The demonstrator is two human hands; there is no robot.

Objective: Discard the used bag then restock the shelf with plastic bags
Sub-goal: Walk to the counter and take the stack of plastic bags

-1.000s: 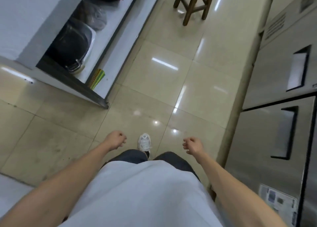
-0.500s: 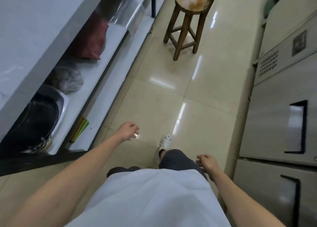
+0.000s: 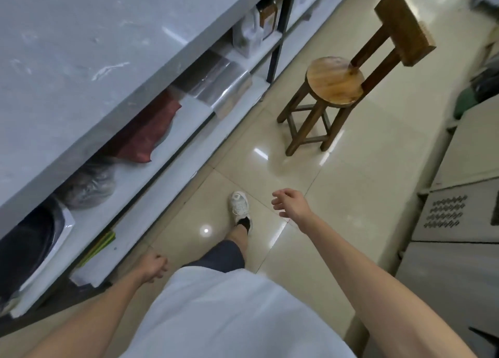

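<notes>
A white shelf [image 3: 189, 117] runs under the grey counter [image 3: 94, 47] on my left. On it lie a stack of clear plastic bags [image 3: 218, 84], a dark red bag [image 3: 147, 133] and a crumpled grey plastic bag [image 3: 89, 187]. My left hand [image 3: 154, 267] hangs low beside my hip, fingers curled with nothing in them. My right hand [image 3: 290, 203] swings forward over the floor tiles, fingers loosely apart and holding nothing. Both hands are well clear of the shelf.
A wooden stool [image 3: 332, 87] stands in the aisle ahead, right of the shelf. White jugs [image 3: 248, 33] sit further along the shelf, a dark pan [image 3: 24, 249] at its near end. Steel cabinets [image 3: 453, 236] line the right side. My white shoe [image 3: 239, 205] steps forward.
I have walked forward along the aisle, so the stool and the clear bags are nearer. My right hand has swung forward and loosened; my left hand has dropped back beside my hip.
</notes>
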